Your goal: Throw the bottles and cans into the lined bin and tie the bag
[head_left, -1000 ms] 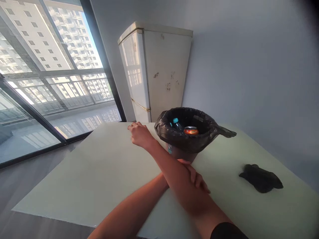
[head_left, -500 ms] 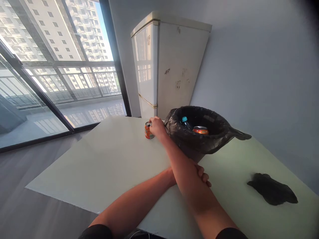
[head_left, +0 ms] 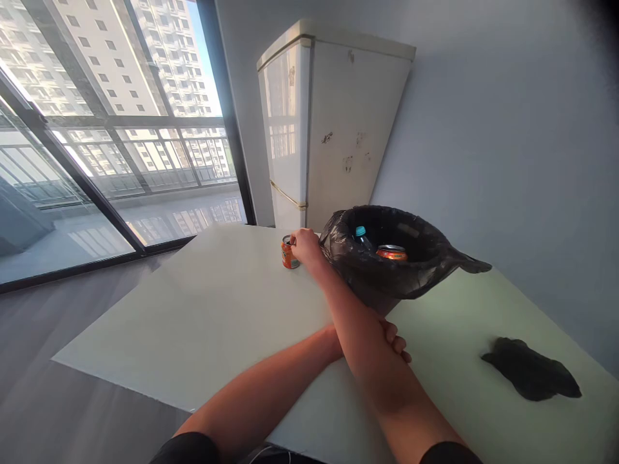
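My right hand reaches across to an orange soda can standing upright on the white table. Its fingers are closed at the can's upper edge. My left hand lies beneath my right forearm, which hides most of it. Only curled fingertips show past the forearm, and what they hold, if anything, is hidden. Just right of the can, a bin lined with a black plastic bag stands on the table. Inside the bin are another orange can and a clear bottle with a turquoise cap.
A crumpled black plastic or cloth piece lies on the right of the table. Behind the table stands a white refrigerator against a grey wall. Glass sliding doors are at the left, with a balcony beyond.
The whole view has shifted very slightly. My hands, the orange can and the bin keep the same positions relative to each other.
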`<state>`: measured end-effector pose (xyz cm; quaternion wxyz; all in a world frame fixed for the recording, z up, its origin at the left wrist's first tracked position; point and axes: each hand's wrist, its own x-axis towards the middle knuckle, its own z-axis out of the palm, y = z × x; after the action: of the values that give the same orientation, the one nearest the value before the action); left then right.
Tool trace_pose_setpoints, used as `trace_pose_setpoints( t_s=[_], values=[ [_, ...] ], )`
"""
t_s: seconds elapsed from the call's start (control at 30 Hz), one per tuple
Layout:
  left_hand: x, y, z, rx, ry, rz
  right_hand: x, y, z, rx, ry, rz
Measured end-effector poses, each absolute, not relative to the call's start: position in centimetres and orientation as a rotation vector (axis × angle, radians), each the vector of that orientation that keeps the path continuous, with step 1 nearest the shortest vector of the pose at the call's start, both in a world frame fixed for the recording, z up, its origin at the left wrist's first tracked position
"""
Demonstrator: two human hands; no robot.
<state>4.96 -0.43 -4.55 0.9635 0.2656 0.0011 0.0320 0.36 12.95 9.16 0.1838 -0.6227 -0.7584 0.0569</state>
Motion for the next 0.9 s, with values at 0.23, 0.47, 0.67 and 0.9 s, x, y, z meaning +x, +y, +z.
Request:
trace_pose_setpoints(
  t_s=[0.23, 0.47, 0.67, 0.9],
  values=[
    [5.05, -0.38, -4.76, 0.539, 0.003, 0.057, 0.30, 12.93, 9.02, -1.756, -2.146, 0.155],
    [5.13, -0.22, -5.23, 0.557, -0.022, 0.056, 0.35, 12.73, 9.16, -1.755, -2.167, 0.163],
    [5.35, -0.20, -5.45, 0.565, 0.006, 0.060, 0.22, 12.61, 9.25, -1.758, -2.190, 0.170],
    [5.34, -0.36, -5.37, 0.582, -0.060, 0.070, 0.06, 11.96, 9.52, -1.769, -2.230, 0.194]
  ],
)
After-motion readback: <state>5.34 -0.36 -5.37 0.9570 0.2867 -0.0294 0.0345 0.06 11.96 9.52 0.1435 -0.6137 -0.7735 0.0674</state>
